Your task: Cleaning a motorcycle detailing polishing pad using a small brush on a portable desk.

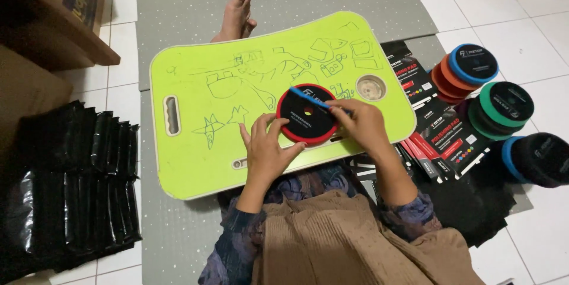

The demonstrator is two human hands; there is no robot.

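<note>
A round black pad with a red rim (302, 118) lies flat on a lime-green lap table (201, 148) covered in pen scribbles. My left hand (265, 145) rests beside the pad, fingers spread, touching its lower left edge. My right hand (360, 123) is closed on a thin blue tool (307, 99) whose tip lies across the pad's top face.
Stacks of round pads in orange, blue, green and black (486, 92) stand on the floor at right, beside black printed boxes (438, 134). A row of black plastic bags (71, 184) lies at left. A bare foot (236, 15) shows beyond the table. Wooden furniture (53, 18) stands at top left.
</note>
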